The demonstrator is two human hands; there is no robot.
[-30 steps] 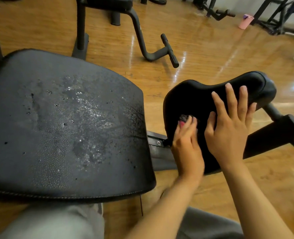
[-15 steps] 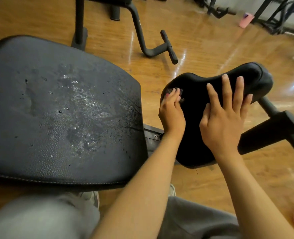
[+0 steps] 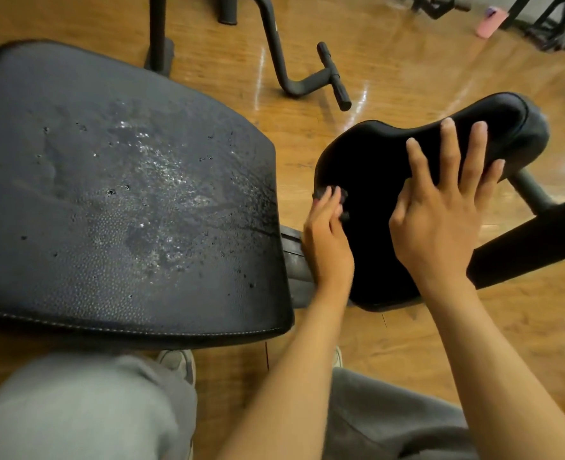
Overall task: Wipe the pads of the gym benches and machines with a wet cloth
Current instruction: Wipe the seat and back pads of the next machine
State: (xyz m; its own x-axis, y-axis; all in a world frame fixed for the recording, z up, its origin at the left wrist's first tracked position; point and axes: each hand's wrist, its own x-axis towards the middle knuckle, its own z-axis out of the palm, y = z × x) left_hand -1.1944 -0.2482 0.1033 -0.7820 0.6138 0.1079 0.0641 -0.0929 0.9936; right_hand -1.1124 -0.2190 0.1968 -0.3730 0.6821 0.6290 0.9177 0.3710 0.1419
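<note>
The left hand (image 3: 327, 240) pinches a dark cloth (image 3: 332, 197) at the small pad (image 3: 374, 167)'s left edge while the right hand (image 3: 440, 220), fingers (image 3: 448, 144) spread flat, should brace it firmly.

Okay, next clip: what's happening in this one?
A person is wiping a small black curved pad on a gym machine. The left hand grips a dark cloth against the pad's near-left edge, while the right hand lies flat on top, fingers spread. The big seat pad to the left shows wet streaks and droplets.
</note>
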